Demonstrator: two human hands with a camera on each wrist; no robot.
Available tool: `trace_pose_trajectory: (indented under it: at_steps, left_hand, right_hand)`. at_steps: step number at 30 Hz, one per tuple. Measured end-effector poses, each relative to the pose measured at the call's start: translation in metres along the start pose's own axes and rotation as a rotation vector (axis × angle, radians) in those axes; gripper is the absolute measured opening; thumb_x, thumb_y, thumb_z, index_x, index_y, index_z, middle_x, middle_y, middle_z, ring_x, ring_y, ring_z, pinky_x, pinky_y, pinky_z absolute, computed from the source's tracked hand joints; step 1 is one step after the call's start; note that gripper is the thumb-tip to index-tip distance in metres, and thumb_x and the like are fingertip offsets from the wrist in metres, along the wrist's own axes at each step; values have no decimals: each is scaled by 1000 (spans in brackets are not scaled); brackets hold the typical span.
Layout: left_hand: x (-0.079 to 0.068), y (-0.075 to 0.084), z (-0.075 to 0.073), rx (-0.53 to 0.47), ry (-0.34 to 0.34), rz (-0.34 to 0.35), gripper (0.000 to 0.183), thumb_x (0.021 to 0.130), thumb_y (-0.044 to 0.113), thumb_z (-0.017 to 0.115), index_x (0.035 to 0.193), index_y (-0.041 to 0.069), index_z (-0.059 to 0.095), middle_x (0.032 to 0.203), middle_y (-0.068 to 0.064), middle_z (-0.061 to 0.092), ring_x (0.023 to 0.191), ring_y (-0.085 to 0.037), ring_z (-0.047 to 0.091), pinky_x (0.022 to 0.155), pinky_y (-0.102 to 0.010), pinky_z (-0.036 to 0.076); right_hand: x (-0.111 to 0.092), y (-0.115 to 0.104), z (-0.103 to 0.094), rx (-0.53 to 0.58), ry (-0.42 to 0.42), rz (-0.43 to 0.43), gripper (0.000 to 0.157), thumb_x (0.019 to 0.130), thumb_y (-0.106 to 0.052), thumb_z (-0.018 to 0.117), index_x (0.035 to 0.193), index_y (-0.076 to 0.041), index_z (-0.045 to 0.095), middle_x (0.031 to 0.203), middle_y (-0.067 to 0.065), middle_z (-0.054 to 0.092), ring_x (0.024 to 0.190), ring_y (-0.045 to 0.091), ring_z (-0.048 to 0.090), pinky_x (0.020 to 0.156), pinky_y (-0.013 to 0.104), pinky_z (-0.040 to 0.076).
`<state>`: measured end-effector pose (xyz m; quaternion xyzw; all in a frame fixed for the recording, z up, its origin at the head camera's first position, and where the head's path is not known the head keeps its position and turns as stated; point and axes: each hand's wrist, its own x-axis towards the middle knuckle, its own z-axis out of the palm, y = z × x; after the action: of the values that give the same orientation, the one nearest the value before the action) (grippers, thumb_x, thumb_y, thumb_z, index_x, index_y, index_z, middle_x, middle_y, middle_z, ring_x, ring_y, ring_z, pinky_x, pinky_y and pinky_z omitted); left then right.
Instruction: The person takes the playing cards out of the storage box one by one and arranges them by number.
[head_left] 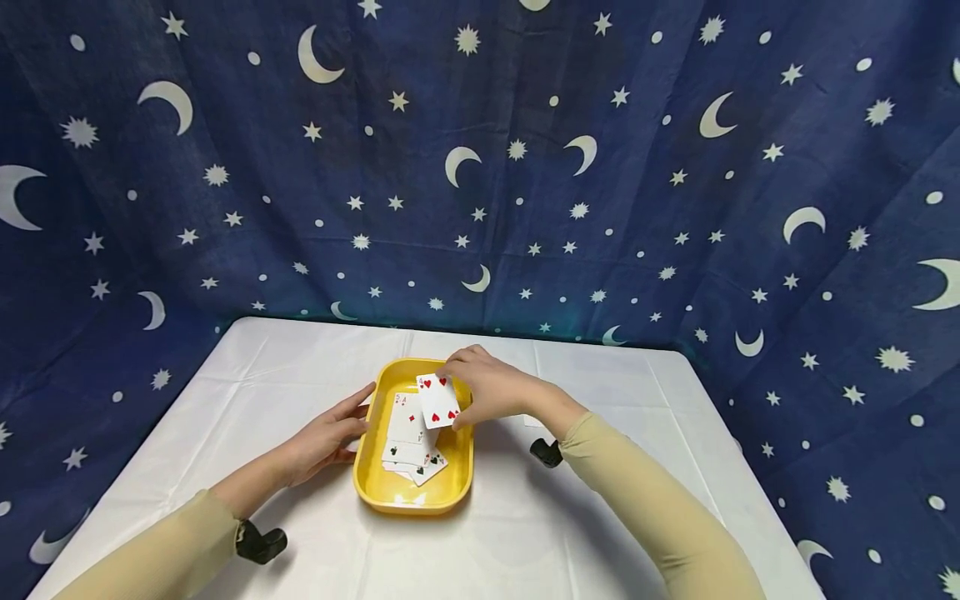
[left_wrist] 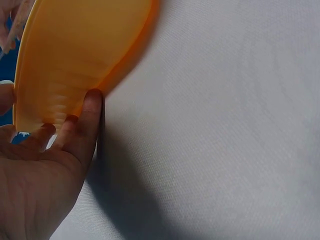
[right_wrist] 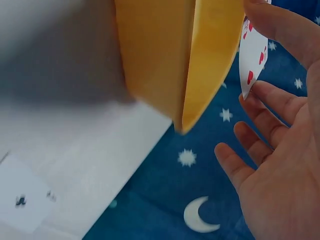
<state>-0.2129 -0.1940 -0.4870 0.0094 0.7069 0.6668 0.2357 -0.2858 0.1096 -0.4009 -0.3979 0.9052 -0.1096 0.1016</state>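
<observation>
In the head view, a yellow tray [head_left: 416,503] stands on the table with several loosely overlapping playing cards [head_left: 407,418] in it. My right hand [head_left: 491,385] reaches over the tray's right rim and pinches a hearts playing card [head_left: 432,398] between thumb and fingers. That card is held above the others, face up. In the right wrist view, the same hearts card [right_wrist: 255,55] is gripped at its edge and slightly bowed. My left hand [head_left: 324,437] is beside the tray, its fingertips resting against the left outer wall, as the left wrist view also shows.
Another playing card [right_wrist: 22,200] lies on the white tablecloth right of the tray, mostly behind the right wrist in the head view. A dark blue curtain [head_left: 517,167] with moons and stars hangs behind the table [head_left: 300,358]. A black wrist device [head_left: 546,452] sits under the right forearm.
</observation>
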Motion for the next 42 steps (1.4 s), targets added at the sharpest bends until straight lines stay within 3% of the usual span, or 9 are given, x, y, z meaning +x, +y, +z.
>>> trace_pose_trajectory:
  at_steps: [14, 42]
  left_hand:
    - [-1, 2, 1, 20, -3, 4, 75, 104, 21, 55, 166, 32, 15, 167, -18, 22, 136, -35, 47, 94, -40, 55]
    - [-2, 1, 2, 30, -19, 13, 71, 105, 21, 51, 166, 32, 15, 167, -20, 21, 140, -39, 43, 95, -42, 55]
  right_hand:
    - [-47, 35, -10, 36, 107, 109, 86, 75, -49, 87, 149, -20, 53, 143, -3, 49, 137, 18, 36, 112, 41, 37]
    - [-129, 78, 21, 65, 156, 228, 86, 73, -41, 91, 148, -19, 55, 141, 3, 49, 135, 23, 38, 106, 46, 43]
